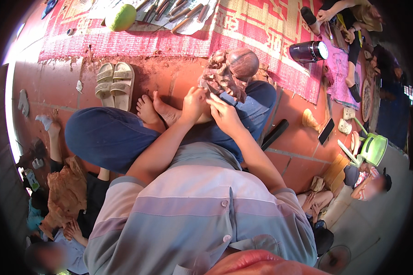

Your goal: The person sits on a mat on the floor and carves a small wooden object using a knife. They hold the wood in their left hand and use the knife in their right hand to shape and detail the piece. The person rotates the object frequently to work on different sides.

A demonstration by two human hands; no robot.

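Note:
A reddish-brown wood carving (229, 75) with a smooth round knob and deeply cut folds rests against my bent right knee. My left hand (195, 104) is closed at its lower left edge, the fingers curled in. Just beside it my right hand (225, 113) has its fingers bent together, the tips at the carving's lower edge and close to the left hand. Whatever lies between the fingers is too small and covered to make out. My bare feet (156, 110) are tucked beneath my crossed legs, left of the hands.
Several carving tools (184, 16) lie on paper on a red and yellow mat (170, 43), near a green fruit (120, 17). A lit black lamp (309, 52) stands right of the carving. Sandals (114, 85) and a phone (326, 131) lie on the tiles. Other people sit around me.

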